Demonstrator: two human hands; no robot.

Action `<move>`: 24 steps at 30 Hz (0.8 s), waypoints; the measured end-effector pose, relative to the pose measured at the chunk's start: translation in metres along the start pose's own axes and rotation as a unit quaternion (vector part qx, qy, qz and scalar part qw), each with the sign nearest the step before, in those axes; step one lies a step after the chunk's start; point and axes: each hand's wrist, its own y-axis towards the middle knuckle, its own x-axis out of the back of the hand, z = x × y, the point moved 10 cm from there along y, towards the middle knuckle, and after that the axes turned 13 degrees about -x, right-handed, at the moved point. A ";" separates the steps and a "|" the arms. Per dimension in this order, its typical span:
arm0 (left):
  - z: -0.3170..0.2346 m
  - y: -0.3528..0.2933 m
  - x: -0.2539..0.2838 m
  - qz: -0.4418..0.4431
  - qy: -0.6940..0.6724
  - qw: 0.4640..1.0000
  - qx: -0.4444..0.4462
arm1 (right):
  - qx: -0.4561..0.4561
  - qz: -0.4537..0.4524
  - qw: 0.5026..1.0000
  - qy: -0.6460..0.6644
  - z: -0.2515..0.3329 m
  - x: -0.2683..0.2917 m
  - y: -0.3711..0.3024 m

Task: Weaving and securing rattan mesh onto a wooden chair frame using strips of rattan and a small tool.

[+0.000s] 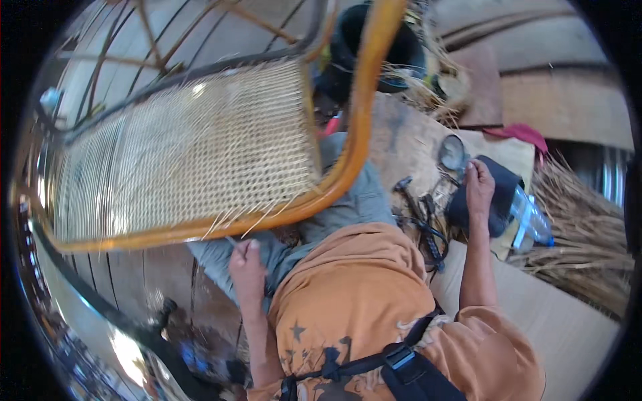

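Observation:
A wooden frame with a woven cane panel leans across my lap on the left, loose strand ends poking over its near rail. My left hand is closed just below that rail, and a thin, pale piece sticks out of its fingertips toward the wood; its kind is too small to tell. Off to the right, my right hand has its fingers pinched together beside a small round container. Whatever lies between those fingers, if anything, is hidden. A black box-like container stands behind that wrist.
A hammer and dark-handled tools lie on the board at my right. Farther right are a clear plastic bottle and bundles of dry fibre strips. A dark bucket stands beyond the frame, near a red cloth.

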 end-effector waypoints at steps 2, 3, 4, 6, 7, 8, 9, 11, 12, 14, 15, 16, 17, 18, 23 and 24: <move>0.008 0.000 0.000 -0.018 -0.003 0.999 0.034 | -0.075 -0.042 0.996 -0.016 -0.040 0.023 -0.004; 0.007 0.000 -0.004 -0.005 0.007 1.000 0.021 | -0.080 -0.045 0.995 -0.028 -0.053 0.027 -0.008; 0.008 0.001 -0.003 -0.016 0.003 1.000 0.018 | -0.131 -0.038 0.990 -0.033 -0.073 0.029 -0.014; 0.010 0.001 -0.004 -0.019 0.006 1.000 0.015 | -0.126 -0.021 0.984 -0.121 -0.089 0.021 -0.029; 0.009 0.001 -0.005 -0.016 0.016 1.000 0.004 | -0.079 0.012 0.983 -0.168 -0.087 0.010 -0.040; 0.010 0.001 -0.005 -0.019 0.028 0.999 0.008 | -0.066 0.043 0.975 -0.206 -0.091 0.000 -0.053; 0.007 0.001 -0.007 -0.007 0.032 0.999 -0.010 | -0.078 0.078 0.964 -0.242 -0.099 -0.011 -0.067; 0.010 0.001 -0.006 -0.021 0.038 0.999 0.005 | -0.101 0.140 0.947 -0.270 -0.109 -0.027 -0.091; 0.010 0.001 -0.006 -0.021 0.051 0.998 0.005 | -0.090 0.139 0.950 -0.264 -0.105 -0.029 -0.095; 0.010 0.001 -0.007 -0.019 0.048 0.999 0.006 | -0.141 0.220 0.925 -0.276 -0.111 -0.045 -0.106; 0.008 0.002 -0.007 -0.024 0.059 0.998 0.000 | -0.094 0.205 0.923 -0.312 -0.099 -0.050 -0.097; 0.008 0.002 -0.008 -0.014 0.067 0.998 0.000 | -0.076 0.206 0.932 -0.289 -0.089 -0.056 -0.090; 0.010 0.002 -0.009 -0.010 0.072 0.997 0.006 | -0.103 0.151 0.948 -0.261 -0.085 -0.053 -0.076; 0.009 0.003 -0.010 -0.005 0.075 0.997 -0.001 | -0.118 0.095 0.961 -0.229 -0.081 -0.051 -0.061; 0.013 0.001 -0.010 -0.004 0.073 0.997 0.012 | -0.177 0.081 0.916 -0.351 -0.099 -0.101 -0.001; 0.011 0.001 -0.009 -0.007 0.073 0.997 -0.001 | -0.177 0.088 0.915 -0.352 -0.104 -0.106 0.004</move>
